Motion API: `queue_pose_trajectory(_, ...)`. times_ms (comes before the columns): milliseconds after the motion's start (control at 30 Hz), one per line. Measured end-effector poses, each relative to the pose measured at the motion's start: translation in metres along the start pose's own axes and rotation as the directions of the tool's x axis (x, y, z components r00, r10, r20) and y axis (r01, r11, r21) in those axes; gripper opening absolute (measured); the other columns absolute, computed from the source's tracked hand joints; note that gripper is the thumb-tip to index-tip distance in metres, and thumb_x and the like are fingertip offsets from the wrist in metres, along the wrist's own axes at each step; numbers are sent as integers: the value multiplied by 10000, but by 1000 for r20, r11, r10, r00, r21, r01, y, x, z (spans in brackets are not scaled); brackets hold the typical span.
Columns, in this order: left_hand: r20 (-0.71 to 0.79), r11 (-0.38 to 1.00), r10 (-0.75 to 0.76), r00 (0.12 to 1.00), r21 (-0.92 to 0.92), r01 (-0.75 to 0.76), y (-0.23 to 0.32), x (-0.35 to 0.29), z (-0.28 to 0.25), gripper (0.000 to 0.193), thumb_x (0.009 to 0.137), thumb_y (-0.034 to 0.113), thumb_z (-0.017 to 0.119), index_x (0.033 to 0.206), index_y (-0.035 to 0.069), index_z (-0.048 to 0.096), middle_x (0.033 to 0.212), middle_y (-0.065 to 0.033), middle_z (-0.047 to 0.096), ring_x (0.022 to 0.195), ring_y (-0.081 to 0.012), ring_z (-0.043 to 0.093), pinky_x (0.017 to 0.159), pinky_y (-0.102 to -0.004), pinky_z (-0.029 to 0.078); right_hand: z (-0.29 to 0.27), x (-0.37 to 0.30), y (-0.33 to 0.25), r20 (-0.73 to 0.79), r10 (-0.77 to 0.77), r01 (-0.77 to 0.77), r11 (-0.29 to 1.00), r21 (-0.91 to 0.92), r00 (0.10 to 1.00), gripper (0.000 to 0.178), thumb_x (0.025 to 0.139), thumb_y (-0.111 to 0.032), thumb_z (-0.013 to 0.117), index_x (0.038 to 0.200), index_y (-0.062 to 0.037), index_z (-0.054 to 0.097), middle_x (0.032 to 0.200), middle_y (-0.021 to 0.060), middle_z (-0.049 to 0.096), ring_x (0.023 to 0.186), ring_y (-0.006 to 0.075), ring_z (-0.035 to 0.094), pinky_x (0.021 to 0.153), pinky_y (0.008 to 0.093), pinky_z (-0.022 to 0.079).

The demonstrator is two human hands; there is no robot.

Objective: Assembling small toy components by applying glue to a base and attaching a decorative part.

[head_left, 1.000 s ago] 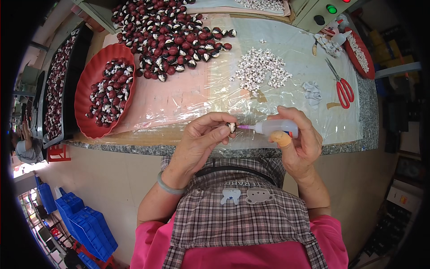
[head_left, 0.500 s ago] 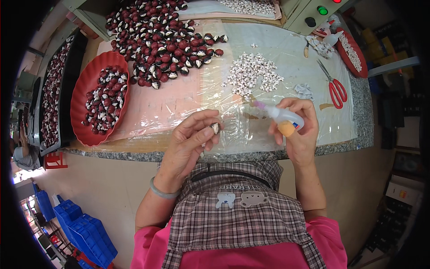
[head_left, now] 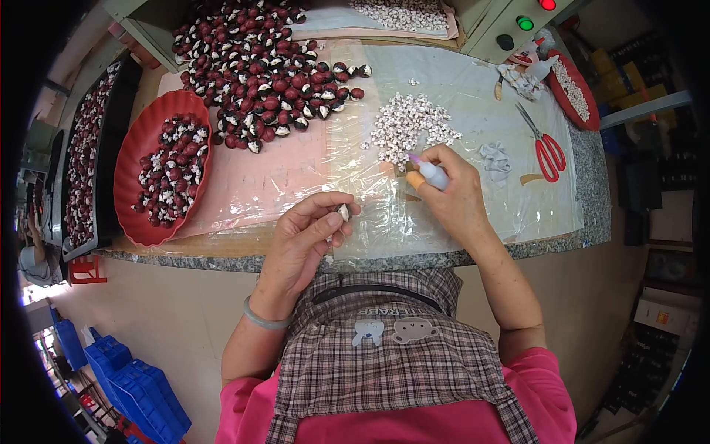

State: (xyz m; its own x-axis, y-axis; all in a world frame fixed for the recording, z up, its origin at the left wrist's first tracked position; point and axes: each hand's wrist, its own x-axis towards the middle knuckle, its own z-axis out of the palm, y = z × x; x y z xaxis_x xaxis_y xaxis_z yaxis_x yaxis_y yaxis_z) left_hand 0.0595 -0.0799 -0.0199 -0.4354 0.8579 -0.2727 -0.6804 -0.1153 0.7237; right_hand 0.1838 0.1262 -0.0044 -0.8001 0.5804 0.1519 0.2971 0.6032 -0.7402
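My left hand [head_left: 314, 233] pinches a small dark piece with a white face [head_left: 343, 212] between thumb and fingertips, above the plastic-covered table near its front edge. In my right hand [head_left: 452, 189] is a small translucent squeeze bottle [head_left: 434, 177] with a purple tip. An orange cover [head_left: 416, 180] sits on one of that hand's fingertips. The right fingertips are at the lower edge of a pile of tiny white pieces with dark specks [head_left: 414, 122]; whether they touch one is too small to tell. Beyond my left hand lies a heap of dark red, black and white balls [head_left: 270, 103].
At left stands a red scalloped bowl [head_left: 127, 189] with red balls and white pieces, beside a black tray [head_left: 111, 159]. Red-handled scissors [head_left: 549, 157], crumpled tissue [head_left: 495, 159] and a red dish [head_left: 584, 111] lie at right. A machine panel [head_left: 510, 26] borders the back.
My right hand, with the squeeze bottle, has moved forward and left to the edge of the white pile. The left hand keeps its small piece, shifted slightly left.
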Motion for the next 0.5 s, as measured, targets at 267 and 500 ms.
queue_pose_trajectory(267, 38, 1000, 8, 999, -22, -7, 0, 2, -1, 262, 905, 49, 578, 1163, 0, 593, 1048, -75, 624, 822, -86, 553, 690, -203, 430, 0, 7, 4, 111, -238, 254, 954, -161, 965, 181, 749, -40, 683, 925, -60, 642, 902, 86, 627, 782, 276, 637, 702, 357, 509)
queue_pose_trajectory(500, 31, 1000, -1, 1000, -13, 1, -1, 2, -2, 276, 906, 48, 575, 1177, -6, 583, 1068, -92, 632, 839, -91, 567, 704, -205, 445, -11, 12, 10, 84, -209, 211, 977, -20, 974, 194, 745, -34, 680, 936, -39, 646, 843, 104, 626, 794, 289, 638, 718, 357, 503)
